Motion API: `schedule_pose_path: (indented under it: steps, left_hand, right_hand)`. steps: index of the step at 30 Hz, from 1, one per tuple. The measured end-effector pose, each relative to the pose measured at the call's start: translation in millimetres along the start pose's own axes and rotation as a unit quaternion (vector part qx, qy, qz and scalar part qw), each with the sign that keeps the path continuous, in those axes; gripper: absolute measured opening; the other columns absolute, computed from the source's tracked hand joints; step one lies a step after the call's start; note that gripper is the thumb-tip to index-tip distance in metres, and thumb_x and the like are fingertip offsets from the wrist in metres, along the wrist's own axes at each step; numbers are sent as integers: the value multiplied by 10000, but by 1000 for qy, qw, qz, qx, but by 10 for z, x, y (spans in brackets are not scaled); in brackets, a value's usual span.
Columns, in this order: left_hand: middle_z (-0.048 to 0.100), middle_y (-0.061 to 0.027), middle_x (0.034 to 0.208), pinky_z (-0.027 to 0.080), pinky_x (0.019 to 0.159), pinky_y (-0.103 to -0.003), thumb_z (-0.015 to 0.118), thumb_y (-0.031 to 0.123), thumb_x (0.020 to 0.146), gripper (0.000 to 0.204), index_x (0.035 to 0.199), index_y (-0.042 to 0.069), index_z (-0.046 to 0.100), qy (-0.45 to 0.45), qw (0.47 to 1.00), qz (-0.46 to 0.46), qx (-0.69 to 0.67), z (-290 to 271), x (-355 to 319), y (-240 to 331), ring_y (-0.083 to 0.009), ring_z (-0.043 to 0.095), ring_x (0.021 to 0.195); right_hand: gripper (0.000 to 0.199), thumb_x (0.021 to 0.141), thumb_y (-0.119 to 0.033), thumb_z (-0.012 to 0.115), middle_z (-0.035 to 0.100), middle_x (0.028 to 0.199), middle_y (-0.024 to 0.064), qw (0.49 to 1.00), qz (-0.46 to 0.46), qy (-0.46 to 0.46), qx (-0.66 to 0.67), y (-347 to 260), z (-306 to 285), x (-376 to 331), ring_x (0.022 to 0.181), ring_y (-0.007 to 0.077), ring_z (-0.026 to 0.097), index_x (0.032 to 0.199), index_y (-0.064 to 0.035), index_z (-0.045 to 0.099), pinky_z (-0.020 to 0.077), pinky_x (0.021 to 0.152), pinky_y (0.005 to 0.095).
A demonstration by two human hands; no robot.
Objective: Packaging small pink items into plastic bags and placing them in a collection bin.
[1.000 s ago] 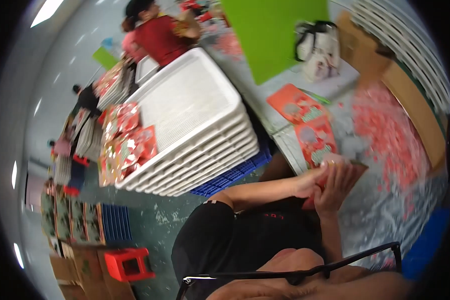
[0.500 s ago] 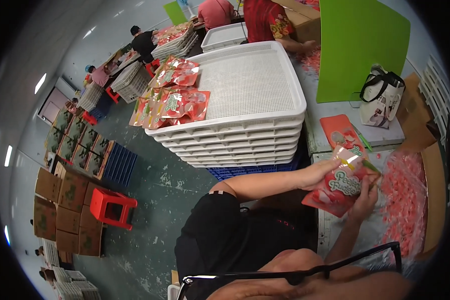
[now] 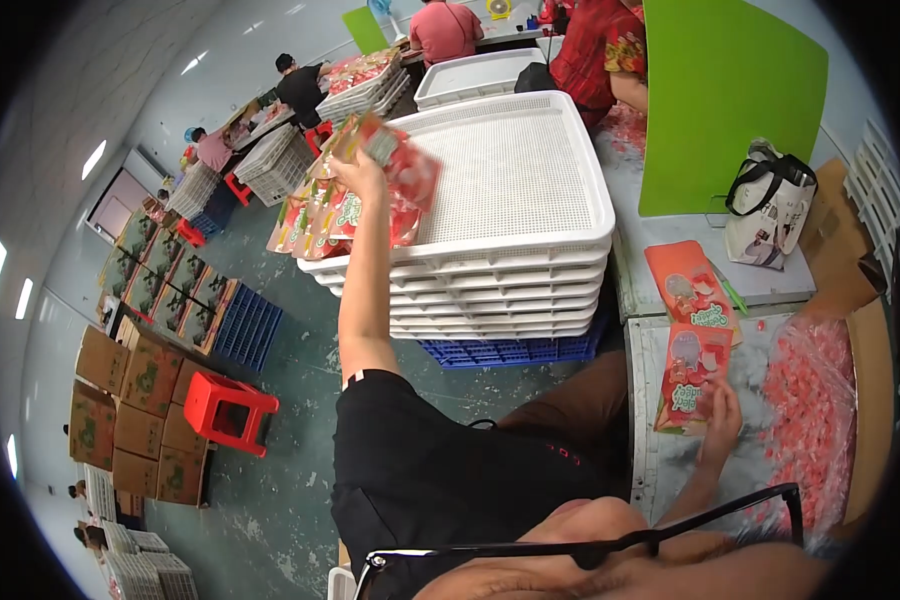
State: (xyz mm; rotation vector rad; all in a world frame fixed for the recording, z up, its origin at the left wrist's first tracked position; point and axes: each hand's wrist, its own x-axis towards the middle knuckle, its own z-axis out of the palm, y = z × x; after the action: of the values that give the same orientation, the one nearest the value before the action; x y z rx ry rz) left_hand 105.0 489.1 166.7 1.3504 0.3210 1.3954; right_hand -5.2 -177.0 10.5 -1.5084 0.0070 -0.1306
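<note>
Red snack pouch (image 3: pixel 408 165), blurred: left hand's (image 3: pixel 358 177) grip clamped on it, over white mesh tray (image 3: pixel 510 170). Right hand (image 3: pixel 722 423) touches flat pouch (image 3: pixel 688 372) on desk (image 3: pixel 648 355); grip unclear.

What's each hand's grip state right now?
Left hand: holding a filled red pouch, blurred.
Right hand: on a flat red pouch; grip can't be told.

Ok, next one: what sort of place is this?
Most likely a packing workshop or small factory: red pouches are piled on a stack of white mesh trays, a heap of small pinkish-red pieces covers part of the worktable, and cardboard cartons are stacked on the left.
</note>
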Motion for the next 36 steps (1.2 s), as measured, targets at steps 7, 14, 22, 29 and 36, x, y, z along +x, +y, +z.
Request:
schedule_pose_path:
  steps: [7, 14, 22, 29, 36]
  left_hand:
    - [260, -151, 1601, 46, 1115, -712, 354, 602, 939, 737, 1564, 235, 223, -282, 564, 65, 774, -373, 165, -657, -408, 238, 1466]
    - [333, -213, 1528, 235, 1078, -678, 675, 391, 845, 694, 1437, 112, 446, -219, 566, 314, 730, 513, -226, -451, -463, 269, 1415]
    - [620, -151, 934, 505, 790, -450, 770, 253, 743, 288, 895, 48, 638, -724, 644, 241, 51, 1365, -4290, 867, -346, 605, 911]
    - [552, -168, 989, 492, 769, -461, 714, 395, 813, 438, 1046, 49, 580, -769, 567, 270, 119, 1138, -5731, 367, -355, 573, 928]
    - [604, -114, 860, 497, 727, -425, 674, 274, 866, 232, 879, 48, 623, -754, 601, 262, 37, 1214, -5782, 55, -313, 595, 832]
  right_hand:
    - [241, 996, -169, 570, 676, 951, 30, 992, 124, 33, -11, 513, -345, -336, 791, 77, 616, 1150, -1, 648, 495, 692, 219]
    - [243, 976, -153, 597, 690, 939, 44, 982, 55, 138, -116, 910, -819, -567, 800, 109, 641, 1141, 15, 659, 519, 711, 243]
    - [250, 925, -154, 652, 695, 921, 45, 962, 78, 231, -120, 924, -633, -624, 798, 96, 633, 1116, 7, 672, 505, 716, 240]
    - [259, 922, -131, 649, 692, 939, 43, 964, 98, 229, -94, 1073, -756, -819, 817, 95, 641, 1134, 17, 664, 498, 734, 231]
    - [210, 916, -83, 629, 679, 966, 57, 946, 59, 254, -192, 922, -579, -851, 931, 155, 659, 1105, 2, 667, 520, 786, 291]
